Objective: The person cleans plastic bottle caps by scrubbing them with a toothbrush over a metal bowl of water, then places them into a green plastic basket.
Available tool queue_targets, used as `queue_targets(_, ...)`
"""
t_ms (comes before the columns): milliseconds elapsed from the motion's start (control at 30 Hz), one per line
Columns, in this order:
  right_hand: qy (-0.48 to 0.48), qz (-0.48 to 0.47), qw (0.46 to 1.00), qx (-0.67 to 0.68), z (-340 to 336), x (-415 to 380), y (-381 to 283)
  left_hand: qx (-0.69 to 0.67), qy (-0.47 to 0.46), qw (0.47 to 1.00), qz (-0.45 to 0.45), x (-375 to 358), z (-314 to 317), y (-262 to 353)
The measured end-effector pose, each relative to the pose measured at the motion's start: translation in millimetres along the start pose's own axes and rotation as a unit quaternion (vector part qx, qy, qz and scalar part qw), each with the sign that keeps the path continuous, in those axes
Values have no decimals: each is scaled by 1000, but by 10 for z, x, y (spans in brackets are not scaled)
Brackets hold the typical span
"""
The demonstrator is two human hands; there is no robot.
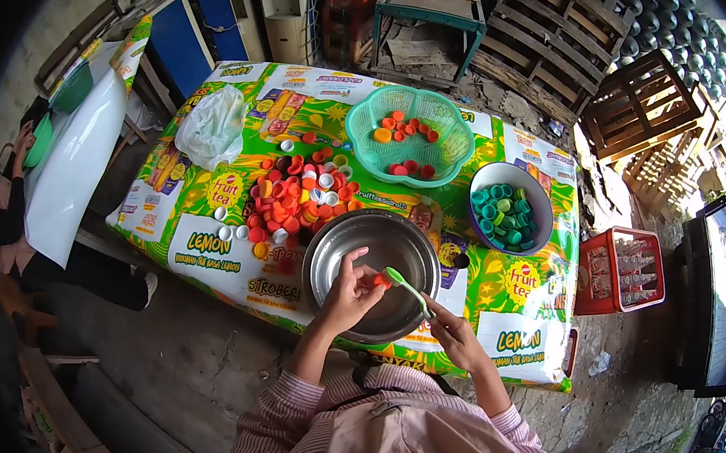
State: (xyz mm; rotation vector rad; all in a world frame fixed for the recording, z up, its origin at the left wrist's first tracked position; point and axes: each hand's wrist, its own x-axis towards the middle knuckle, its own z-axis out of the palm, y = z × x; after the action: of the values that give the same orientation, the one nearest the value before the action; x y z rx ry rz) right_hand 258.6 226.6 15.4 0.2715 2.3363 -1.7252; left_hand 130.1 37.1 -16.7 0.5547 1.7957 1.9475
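Over a metal bowl (pixel 318 257), my left hand (pixel 349 296) holds a red bottle cap (pixel 380 281) between its fingertips. My right hand (pixel 449 333) is closed on the handle of a green and white brush (pixel 407 287), whose green head is at the cap. Behind the bowl lies a pile of red, orange and white caps (pixel 295 198) on the patterned table cover. A mint green basket (pixel 361 144) holds some red and orange caps. To the right, a bowl (pixel 540 193) contains teal and green caps (pixel 502 216).
A plastic bag (pixel 212 127) lies at the table's back left. One dark cap (pixel 461 261) is right of the metal bowl. Another person (pixel 8 217) sits at the far left by a white surface. A red bottle crate (pixel 616 270) stands beyond the table's right edge.
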Motion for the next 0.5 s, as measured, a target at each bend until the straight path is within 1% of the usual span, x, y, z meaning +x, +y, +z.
queue_targets(33,-5,-11,1000,1,25,18,35,27,-38,999,-4,1,-15,13)
queue_targets(67,-4,-9,1000,1,53,42,27,26,-40,999,-4,0,-19,21)
queue_targets(133,-3,-87,996,-29,91,88,-24,94,-67,993,25,-20,-25,27)
queue_targets(167,-6,-58,997,-46,56,69,-89,105,-61,992,41,-7,-53,-1)
queue_targets(200,-5,-59,997,-47,33,55,-67,103,-46,992,59,4,-76,9)
queue_targets(267,3,31,999,25,-4,11,18,171,-50,981,70,0,-153,56)
queue_targets(300,11,18,999,39,-21,-10,38,171,-50,981,72,0,-177,59)
queue_targets(333,12,17,999,38,-19,-19,56,148,-70,985,60,5,-196,56)
queue_targets(367,1,-13,1000,27,-20,-28,80,125,-89,987,47,10,-196,54)
queue_targets(400,-11,-42,999,14,-24,-34,106,124,-89,987,49,5,-179,53)
queue_targets(433,-41,16,999,-3,-32,-27,136,75,-98,992,31,-3,-162,54)
queue_targets(467,-40,15,999,-4,-25,-14,137,27,-107,994,13,-5,-148,60)
queue_targets(500,-47,10,999,2,0,6,127,27,-106,994,14,3,-135,83)
